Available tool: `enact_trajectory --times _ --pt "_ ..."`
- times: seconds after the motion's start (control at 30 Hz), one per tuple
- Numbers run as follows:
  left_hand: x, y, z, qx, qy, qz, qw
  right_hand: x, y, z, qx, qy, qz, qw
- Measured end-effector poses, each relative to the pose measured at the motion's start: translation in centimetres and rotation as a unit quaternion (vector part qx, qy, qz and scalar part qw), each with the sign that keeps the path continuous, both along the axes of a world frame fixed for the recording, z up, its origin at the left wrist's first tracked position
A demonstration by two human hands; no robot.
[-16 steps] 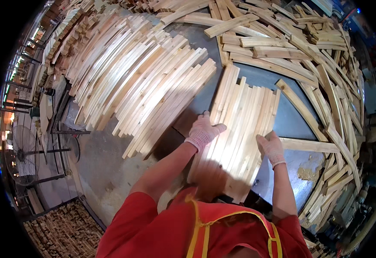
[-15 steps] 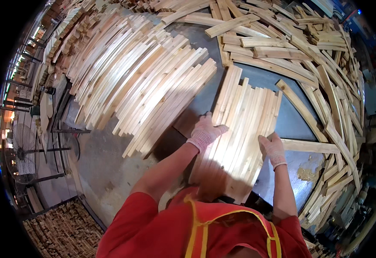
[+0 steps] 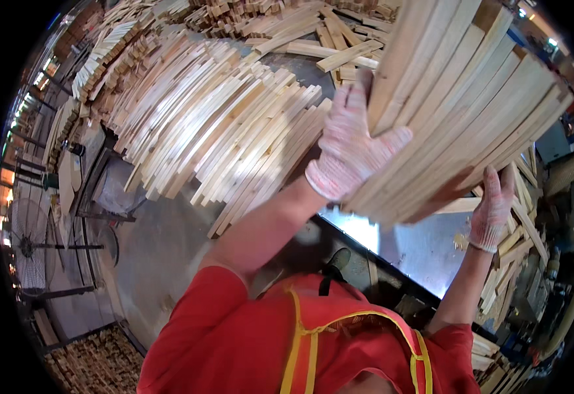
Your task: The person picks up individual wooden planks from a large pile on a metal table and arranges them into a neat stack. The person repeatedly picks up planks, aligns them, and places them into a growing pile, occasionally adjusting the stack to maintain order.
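Above the metal table [image 3: 398, 246] we hold a bundle of wooden slats [image 3: 458, 111] — left hand [image 3: 353, 148] and right hand [image 3: 492, 207] both clamped on its near end.

pale raw wood slats [image 3: 471, 98], knit cloth gloves [image 3: 353, 151]

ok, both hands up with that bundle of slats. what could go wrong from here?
1. The raised bundle of pale wooden slats is gripped only at its near end by the gloved left hand and right hand; loose slats might slide out.
2. Tilted, it could drop onto the grey metal table.
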State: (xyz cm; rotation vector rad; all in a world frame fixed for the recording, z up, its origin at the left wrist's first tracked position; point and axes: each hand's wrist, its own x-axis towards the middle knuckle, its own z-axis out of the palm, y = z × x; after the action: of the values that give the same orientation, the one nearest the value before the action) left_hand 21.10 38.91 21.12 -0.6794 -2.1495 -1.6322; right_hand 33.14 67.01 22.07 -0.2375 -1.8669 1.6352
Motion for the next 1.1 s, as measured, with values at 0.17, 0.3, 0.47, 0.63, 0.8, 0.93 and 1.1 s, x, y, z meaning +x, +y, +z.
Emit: enact_trajectory --times 0.17,0.3,0.47,0.63,0.8,0.93,1.1 --pt "-1.0 -4.7 -6.6 0.047 0.024 -0.016 0.998 2.2 -3.4 -3.7 -0.047 -0.037 0.015 0.998" --pt "-0.1 -11.1 -10.7 -0.344 0.279 -0.115 0.889 4.7 -11.3 -11.3 -0.470 -0.030 -0.051 0.881" --pt "0.4 -17.8 -22.9 -0.525 0.113 -0.039 0.843 6.3 -13.7 -18.9 -0.140 -0.147 0.050 0.978" --pt "-4.9 -16.4 -18.6 -0.696 0.015 -0.142 0.703 4.1 -11.3 -25.4 0.464 -0.412 0.118 0.775" --pt "-1.2 -17.1 -15.0 -0.565 -0.021 -0.063 0.822 3.6 -9.4 -21.8 0.315 -0.452 0.163 0.818" --pt "8.4 -20.3 -16.0 -0.373 0.000 -0.082 0.924 3.6 -2.5 -24.5 0.282 -0.343 -0.120 0.888" --pt "19.3 -20.1 -15.9 -0.241 -0.493 -0.069 0.833 -0.4 11.0 -31.1 -0.148 -0.316 -0.331 0.877"
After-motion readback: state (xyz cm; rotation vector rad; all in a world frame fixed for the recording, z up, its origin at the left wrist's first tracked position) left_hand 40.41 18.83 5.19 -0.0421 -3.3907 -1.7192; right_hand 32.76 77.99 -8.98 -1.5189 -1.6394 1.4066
